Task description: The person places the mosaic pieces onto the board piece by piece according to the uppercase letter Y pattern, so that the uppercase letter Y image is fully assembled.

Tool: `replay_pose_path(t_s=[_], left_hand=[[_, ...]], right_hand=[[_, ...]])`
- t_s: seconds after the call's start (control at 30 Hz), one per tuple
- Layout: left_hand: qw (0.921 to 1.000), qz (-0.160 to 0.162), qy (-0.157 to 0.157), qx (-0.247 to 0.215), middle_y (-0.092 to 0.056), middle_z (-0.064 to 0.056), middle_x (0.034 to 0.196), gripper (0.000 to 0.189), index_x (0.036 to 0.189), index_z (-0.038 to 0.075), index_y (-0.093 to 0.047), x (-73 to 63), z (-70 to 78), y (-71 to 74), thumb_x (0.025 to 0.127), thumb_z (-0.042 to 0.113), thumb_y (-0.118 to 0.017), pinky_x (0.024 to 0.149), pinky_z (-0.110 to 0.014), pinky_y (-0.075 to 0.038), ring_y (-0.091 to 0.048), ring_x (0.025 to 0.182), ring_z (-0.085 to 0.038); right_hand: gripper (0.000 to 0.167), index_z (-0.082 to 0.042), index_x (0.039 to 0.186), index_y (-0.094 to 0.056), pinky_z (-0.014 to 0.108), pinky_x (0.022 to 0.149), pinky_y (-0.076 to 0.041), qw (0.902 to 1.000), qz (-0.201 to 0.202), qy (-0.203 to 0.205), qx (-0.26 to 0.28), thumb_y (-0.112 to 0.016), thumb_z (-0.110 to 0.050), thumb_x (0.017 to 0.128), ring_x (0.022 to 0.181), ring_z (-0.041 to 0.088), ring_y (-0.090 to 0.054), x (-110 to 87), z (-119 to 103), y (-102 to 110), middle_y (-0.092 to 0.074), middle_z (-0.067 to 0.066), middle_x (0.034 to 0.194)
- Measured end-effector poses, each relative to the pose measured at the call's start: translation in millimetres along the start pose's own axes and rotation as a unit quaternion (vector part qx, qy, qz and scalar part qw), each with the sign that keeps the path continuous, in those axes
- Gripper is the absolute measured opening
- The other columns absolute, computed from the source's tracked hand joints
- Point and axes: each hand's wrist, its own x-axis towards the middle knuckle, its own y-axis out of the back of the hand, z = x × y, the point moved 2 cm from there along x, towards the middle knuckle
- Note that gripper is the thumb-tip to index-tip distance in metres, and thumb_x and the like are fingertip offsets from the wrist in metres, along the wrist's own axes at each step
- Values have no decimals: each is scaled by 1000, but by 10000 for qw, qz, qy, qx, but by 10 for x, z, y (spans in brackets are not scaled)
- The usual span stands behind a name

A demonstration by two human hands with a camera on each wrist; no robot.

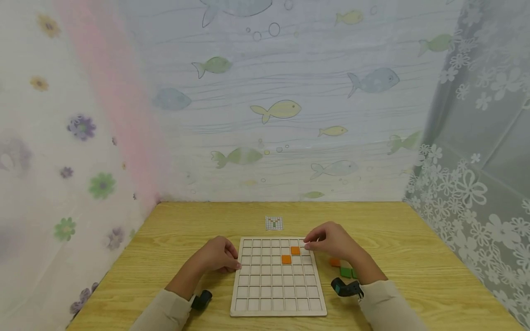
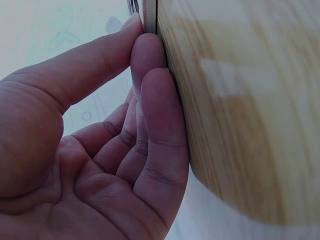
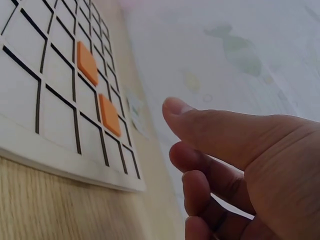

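A pale wooden grid board (image 1: 266, 292) lies on the table. Two orange square tiles, one (image 1: 295, 250) in the upper right part and another (image 1: 286, 259) diagonally below it, sit in its cells. At the board's left edge, my left hand (image 1: 218, 255) pinches the rim between thumb (image 2: 107, 57) and fingers. My right hand (image 1: 332, 241) hovers at the upper right corner, fingers loosely curled. Nothing shows between its thumb (image 3: 200, 122) and fingers in the right wrist view.
Behind the board lies a small card (image 1: 274, 223) printed with a coloured grid pattern. Beside my right forearm are a loose orange tile (image 1: 334, 262) and green tiles (image 1: 345, 272), partly covered by the arm. A fish-patterned curtain (image 1: 281, 161) hangs along the table's far edge.
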Motion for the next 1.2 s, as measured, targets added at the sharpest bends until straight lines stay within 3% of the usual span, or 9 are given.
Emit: replay_pose_path(t_s=[0.23,0.67,1.2], left_hand=[[10000,-19,-28,5,-73,-8,85,28,100,1,-67,6,-4,2,85,13,-87,67,-36,-60,-71,75,-19],[10000,-16,-47,-30,-73,-9,85,28,100,1,-67,26,-36,-1,84,13,-87,66,-37,-60,-71,75,-19],[9999,-28,-76,-86,-73,-9,85,29,100,0,-67,22,-36,6,84,13,-87,66,-37,-59,-71,75,-19]], right_hand=[[19,-13,104,-82,33,74,-56,9997,-11,-230,38,-81,-28,92,84,16,-67,-11,121,83,-76,-4,100],[23,-8,110,-80,35,77,-58,9998,-150,-71,72,-79,-24,94,89,20,-69,-104,338,285,-77,3,105],[24,-3,107,-80,32,75,-59,9940,-893,-325,540,-86,-15,87,87,21,-71,-196,557,294,-78,9,99]])
